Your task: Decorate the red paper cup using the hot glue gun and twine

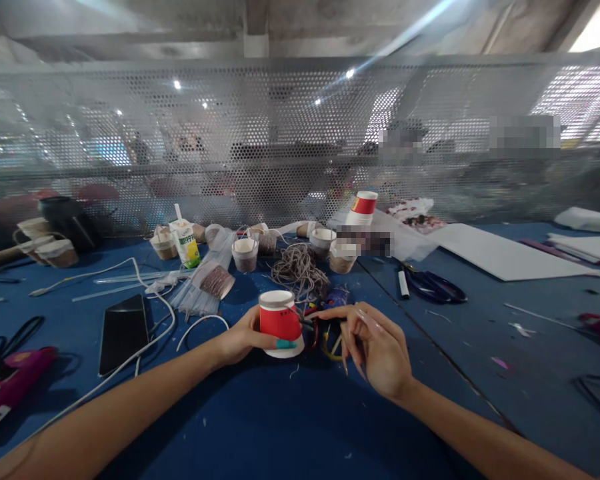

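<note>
Left hand has its grip closed around an upside-down red paper cup, thumb across the front wall near the white rim, which tilts just off the blue table. Right hand sits just beside the cup, its fingers curled with the index and thumb stretched toward the cup's side; they seem to pinch something thin there, but what it is cannot be told. Between the two hands, behind the cup, lies a small tangle of coloured wires.

Behind that, a loose heap of brown twine rests on the table, with several small twine-wrapped cups in a row near it. Another red and white cup stack stands farther back, close to the perforated metal screen. Left of the cup lie a dark phone, a white cable and a small drink carton. A pink glue gun lies at the far left edge. To the right are blue-handled scissors and a white sheet.
</note>
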A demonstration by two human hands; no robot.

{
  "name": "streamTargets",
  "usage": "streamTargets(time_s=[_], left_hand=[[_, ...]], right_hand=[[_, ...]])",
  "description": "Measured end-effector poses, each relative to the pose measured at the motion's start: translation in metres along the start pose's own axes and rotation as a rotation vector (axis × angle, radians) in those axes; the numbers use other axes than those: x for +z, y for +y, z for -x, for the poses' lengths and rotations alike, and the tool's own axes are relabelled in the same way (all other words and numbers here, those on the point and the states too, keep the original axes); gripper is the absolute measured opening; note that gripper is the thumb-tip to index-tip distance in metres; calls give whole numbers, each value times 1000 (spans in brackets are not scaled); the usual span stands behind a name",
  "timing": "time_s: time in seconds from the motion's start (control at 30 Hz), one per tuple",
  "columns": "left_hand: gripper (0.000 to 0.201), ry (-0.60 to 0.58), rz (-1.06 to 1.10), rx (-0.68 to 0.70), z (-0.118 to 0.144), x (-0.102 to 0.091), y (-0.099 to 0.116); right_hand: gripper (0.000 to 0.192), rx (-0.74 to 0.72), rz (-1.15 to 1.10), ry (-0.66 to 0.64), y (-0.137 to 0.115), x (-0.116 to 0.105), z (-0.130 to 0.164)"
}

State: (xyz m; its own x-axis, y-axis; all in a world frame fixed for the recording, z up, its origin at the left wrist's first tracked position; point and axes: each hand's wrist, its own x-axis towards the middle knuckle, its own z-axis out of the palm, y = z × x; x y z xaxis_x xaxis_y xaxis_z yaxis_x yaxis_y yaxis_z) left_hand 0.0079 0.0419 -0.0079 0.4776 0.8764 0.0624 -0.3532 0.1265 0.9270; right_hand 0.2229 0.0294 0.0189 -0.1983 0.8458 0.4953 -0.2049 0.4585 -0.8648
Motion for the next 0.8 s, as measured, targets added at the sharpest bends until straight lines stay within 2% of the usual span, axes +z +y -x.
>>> streamTargets(time_s=[0.07, 0.23, 0.37, 0.43, 0.5, 0.57, 0.63, 0.7, 0.8], left_hand=[[55, 12, 16, 0, -1, -1, -1], [57, 29, 50, 14, -2, -5, -5], [59, 41, 20, 23, -2, -4, -6], [60, 55, -5, 15, -1, -3, -5], [58, 70, -11, 8, -1, -1, -4], [57, 95, 5, 13, 0, 1, -3], [57, 129, 38, 32, 0, 2, -2], [56, 145, 69, 44, -1, 2, -1], [53, 143, 118, 40, -1, 1, -1]], right_hand=[[30, -21, 28, -54, 0, -1, 1], [31, -36, 238, -463, -1, -1, 4], [31, -144, 384, -547, -7, 0, 3], [28, -231, 473, -489, -7, -2, 2], [25, -302, 641, -305, -7, -6, -2], [20, -280, 919, -91, -6, -9, -7], [13, -178, 1248, 28, -7, -10, -13], [15, -67, 1532, 22, -9, -8, -17], [24, 76, 1759, -52, -12, -4, -17]])
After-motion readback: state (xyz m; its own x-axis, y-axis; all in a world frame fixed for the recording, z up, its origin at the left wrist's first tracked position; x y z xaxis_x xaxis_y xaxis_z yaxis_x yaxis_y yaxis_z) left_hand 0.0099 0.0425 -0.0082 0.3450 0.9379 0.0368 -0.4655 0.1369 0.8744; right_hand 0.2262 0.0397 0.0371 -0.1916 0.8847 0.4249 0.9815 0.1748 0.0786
